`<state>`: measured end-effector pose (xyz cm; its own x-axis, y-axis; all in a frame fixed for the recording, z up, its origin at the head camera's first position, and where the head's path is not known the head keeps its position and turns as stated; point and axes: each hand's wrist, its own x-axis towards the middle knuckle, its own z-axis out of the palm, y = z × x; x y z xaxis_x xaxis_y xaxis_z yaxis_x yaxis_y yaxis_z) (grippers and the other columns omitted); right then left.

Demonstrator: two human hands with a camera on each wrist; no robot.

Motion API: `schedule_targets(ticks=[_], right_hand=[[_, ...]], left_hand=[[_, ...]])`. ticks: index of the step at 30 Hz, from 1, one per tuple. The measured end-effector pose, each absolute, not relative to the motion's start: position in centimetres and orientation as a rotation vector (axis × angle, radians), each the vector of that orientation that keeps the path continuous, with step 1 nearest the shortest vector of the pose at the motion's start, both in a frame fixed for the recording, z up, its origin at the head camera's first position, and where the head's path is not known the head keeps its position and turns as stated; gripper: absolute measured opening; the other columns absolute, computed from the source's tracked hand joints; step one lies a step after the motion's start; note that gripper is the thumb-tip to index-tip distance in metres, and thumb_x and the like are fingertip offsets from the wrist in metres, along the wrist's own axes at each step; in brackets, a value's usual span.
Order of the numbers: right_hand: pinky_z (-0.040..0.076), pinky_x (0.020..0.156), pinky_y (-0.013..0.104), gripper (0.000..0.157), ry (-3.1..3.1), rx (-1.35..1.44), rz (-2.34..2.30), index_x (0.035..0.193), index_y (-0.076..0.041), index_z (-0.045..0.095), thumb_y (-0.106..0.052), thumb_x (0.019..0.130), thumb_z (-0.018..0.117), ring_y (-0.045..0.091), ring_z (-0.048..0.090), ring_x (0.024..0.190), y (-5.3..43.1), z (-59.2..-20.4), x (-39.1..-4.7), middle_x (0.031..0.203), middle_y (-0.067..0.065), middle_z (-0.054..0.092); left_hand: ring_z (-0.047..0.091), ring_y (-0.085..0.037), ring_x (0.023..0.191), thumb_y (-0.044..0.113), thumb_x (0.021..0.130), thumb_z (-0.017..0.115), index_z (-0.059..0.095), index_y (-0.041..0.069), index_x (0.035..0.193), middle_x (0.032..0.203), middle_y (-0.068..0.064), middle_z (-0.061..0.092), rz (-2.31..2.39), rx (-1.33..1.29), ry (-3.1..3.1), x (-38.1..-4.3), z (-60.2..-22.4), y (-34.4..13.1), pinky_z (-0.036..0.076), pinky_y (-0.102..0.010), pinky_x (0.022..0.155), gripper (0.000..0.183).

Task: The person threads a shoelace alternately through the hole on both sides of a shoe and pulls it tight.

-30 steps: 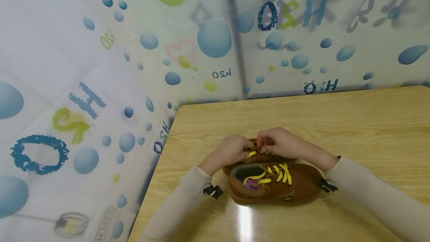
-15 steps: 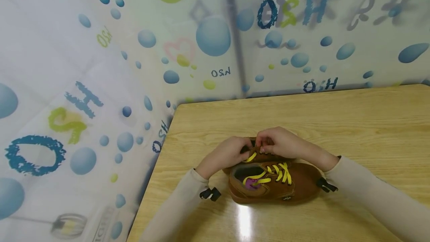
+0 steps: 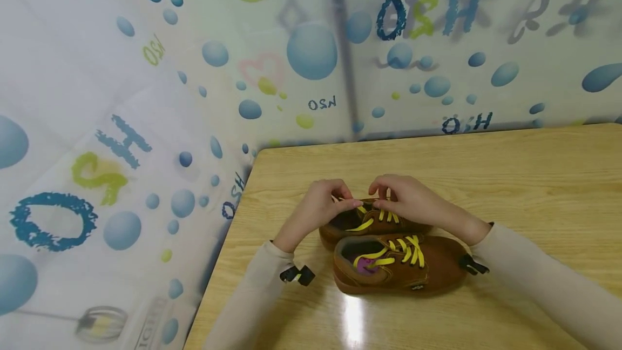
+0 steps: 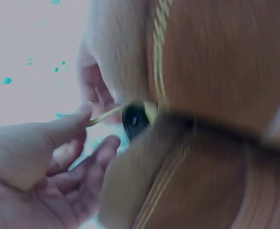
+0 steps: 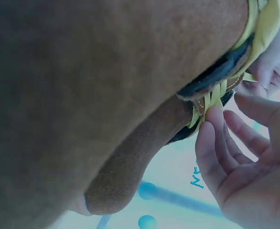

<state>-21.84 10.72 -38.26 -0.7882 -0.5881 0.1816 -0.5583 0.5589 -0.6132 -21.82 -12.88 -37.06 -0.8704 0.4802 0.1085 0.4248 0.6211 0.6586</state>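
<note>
Two brown shoes with yellow laces lie side by side on the table, toes to the right. At the far shoe [image 3: 335,231], my left hand [image 3: 318,207] pinches a yellow shoelace [image 4: 104,116] between thumb and finger. That lace runs taut to the shoe's opening edge in the left wrist view. My right hand [image 3: 410,199] is at the same shoe's lacing. Its fingertips touch the laces [image 5: 217,93], with the thumb a little apart from them. The near shoe [image 3: 398,269] has crossed laces, a purple patch inside, and neither hand on it.
The light wooden table [image 3: 510,177] extends far to the right. A printed curtain [image 3: 233,91] with blue drops stands along its left and back edges. Black straps [image 3: 297,274] sit at both wrists.
My left hand has lifted back and left from the far shoe's lacing, uncovering its opening, with a lace pinched. My right hand stays in place, its fingertips raised slightly.
</note>
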Motion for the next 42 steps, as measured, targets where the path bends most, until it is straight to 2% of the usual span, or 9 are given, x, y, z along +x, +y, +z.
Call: schedule_targets(ticks=[4, 6, 8, 12, 16, 20, 26, 33, 42], right_hand=[[0.045, 0.064, 0.023, 0.009, 2.784, -1.075, -0.974, 0.101, -0.017, 0.073, -0.018, 0.092, 0.07, 0.005, 0.053, 0.071, 10.5, -38.4, -22.3, 0.089, -0.004, 0.066], [0.046, 0.066, 0.024, 0.007, 2.797, -1.092, -0.96, 0.098, -0.017, 0.074, -0.015, 0.093, 0.069, 0.004, 0.056, 0.074, 10.5, -38.5, -22.5, 0.09, -0.004, 0.067], [0.047, 0.067, 0.025, 0.007, 2.807, -1.099, -0.954, 0.096, -0.016, 0.075, -0.014, 0.093, 0.068, 0.005, 0.058, 0.075, 10.4, -38.5, -22.7, 0.09, -0.003, 0.068], [0.048, 0.068, 0.026, 0.009, 2.791, -1.104, -0.971, 0.095, -0.014, 0.075, -0.011, 0.093, 0.067, 0.005, 0.058, 0.074, 10.5, -38.4, -22.9, 0.087, -0.002, 0.069], [0.046, 0.066, 0.024, 0.01, 2.749, -1.048, -1.004, 0.096, -0.012, 0.075, -0.008, 0.093, 0.066, 0.006, 0.055, 0.071, 10.6, -38.4, -23.1, 0.088, 0.0, 0.07], [0.045, 0.065, 0.025, 0.009, 2.714, -1.002, -1.022, 0.096, -0.012, 0.075, -0.01, 0.094, 0.066, 0.007, 0.055, 0.072, 10.7, -38.3, -23.1, 0.091, 0.001, 0.072], [0.045, 0.068, 0.026, 0.008, 2.705, -0.995, -1.021, 0.092, -0.014, 0.076, -0.014, 0.093, 0.068, 0.008, 0.055, 0.073, 10.5, -38.2, -23.0, 0.091, -0.001, 0.072], [0.046, 0.066, 0.026, 0.009, 2.741, -1.041, -0.982, 0.091, -0.012, 0.075, -0.013, 0.094, 0.066, 0.007, 0.055, 0.068, 10.3, -38.0, -22.9, 0.088, 0.0, 0.071], [0.049, 0.067, 0.03, 0.011, 2.811, -0.996, -0.844, 0.091, -0.011, 0.071, -0.012, 0.097, 0.061, 0.008, 0.055, 0.069, 9.7, -37.9, -22.7, 0.089, 0.003, 0.072]], left_hand=[[0.072, -0.014, 0.072, 0.012, 0.093, 0.069, 0.059, 0.003, 0.081, 0.096, -0.018, 0.077, 1.472, 0.724, 2.369, -21.8, -37.5, -11.9, 0.06, -0.045, 0.067, 0.018], [0.073, -0.015, 0.069, 0.009, 0.094, 0.067, 0.057, 0.0, 0.082, 0.094, -0.023, 0.076, 1.58, 0.676, 2.23, -21.8, -37.7, -11.4, 0.058, -0.055, 0.069, 0.017], [0.072, -0.012, 0.066, 0.008, 0.092, 0.069, 0.058, 0.0, 0.084, 0.089, -0.022, 0.076, 1.629, 0.627, 2.173, -21.8, -37.8, -11.2, 0.058, -0.057, 0.072, 0.016], [0.074, -0.012, 0.077, 0.007, 0.086, 0.076, 0.068, 0.002, 0.095, 0.094, -0.015, 0.077, 1.607, 0.609, 2.181, -21.8, -37.9, -11.4, 0.06, -0.045, 0.079, 0.014], [0.074, -0.022, 0.099, -0.001, 0.086, 0.072, 0.068, 0.0, 0.117, 0.113, -0.021, 0.073, 1.59, 0.663, 2.127, -21.8, -37.8, -11.8, 0.06, -0.032, 0.085, 0.031], [0.071, -0.031, 0.108, -0.01, 0.092, 0.06, 0.063, -0.005, 0.124, 0.119, -0.027, 0.068, 1.62, 0.681, 2.097, -21.9, -37.9, -11.9, 0.058, -0.034, 0.089, 0.032], [0.075, -0.032, 0.091, -0.002, 0.097, 0.056, 0.068, -0.009, 0.114, 0.106, -0.03, 0.071, 1.627, 0.668, 2.175, -21.9, -38.1, -11.8, 0.057, -0.055, 0.084, 0.021], [0.068, -0.009, 0.06, 0.011, 0.096, 0.063, 0.075, -0.001, 0.101, 0.084, -0.018, 0.076, 1.287, 0.613, 2.419, -21.7, -37.8, -11.6, 0.059, -0.028, 0.058, 0.018], [0.064, -0.012, 0.055, 0.006, 0.094, 0.065, 0.062, 0.002, 0.092, 0.078, -0.014, 0.075, 1.159, 0.546, 2.513, -21.3, -38.1, -10.7, 0.055, -0.025, 0.053, 0.006]])
